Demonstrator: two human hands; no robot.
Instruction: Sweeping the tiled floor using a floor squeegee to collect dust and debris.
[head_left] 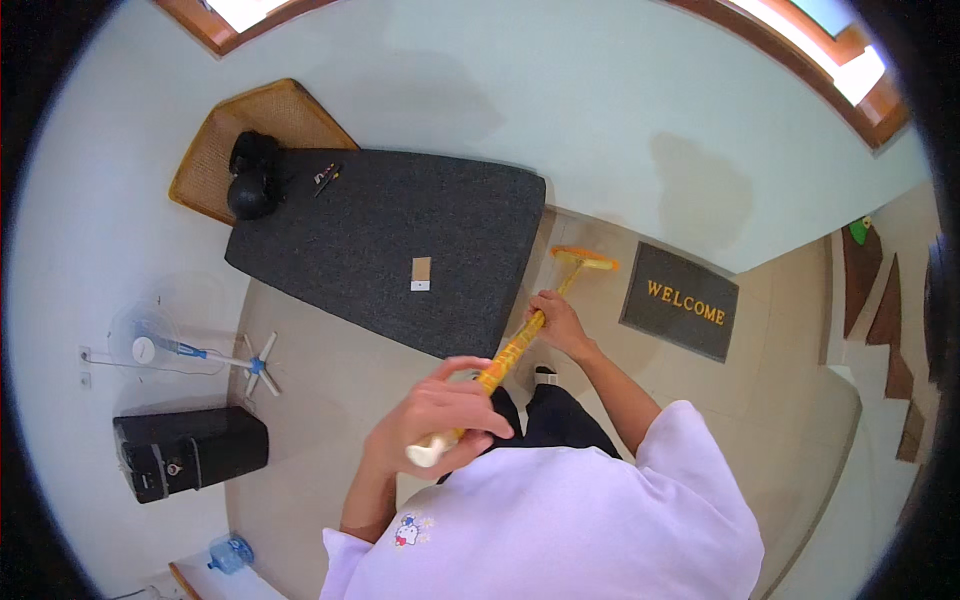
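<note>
A long-handled broom (515, 352) with a yellow patterned stick slants from near my waist down to the floor ahead. Its stick ends in a white cap close to me. My left hand (445, 410) is curled around the stick's upper end, just past the cap. Further down, my right hand (558, 322) is wrapped around the stick. The broom's yellow and orange head (585, 259) rests at the floor between the dark mattress (400, 230) and the grey doormat (682, 300); its bristles are too small to make out well.
On the mattress lie a black helmet (252, 195), a small brown-and-white card or box (421, 274) and small items. At left stand a white-and-blue fan (262, 365) and a black case (195, 450). A blue water bottle (230, 553) is at lower left, stairs (885, 310) at right.
</note>
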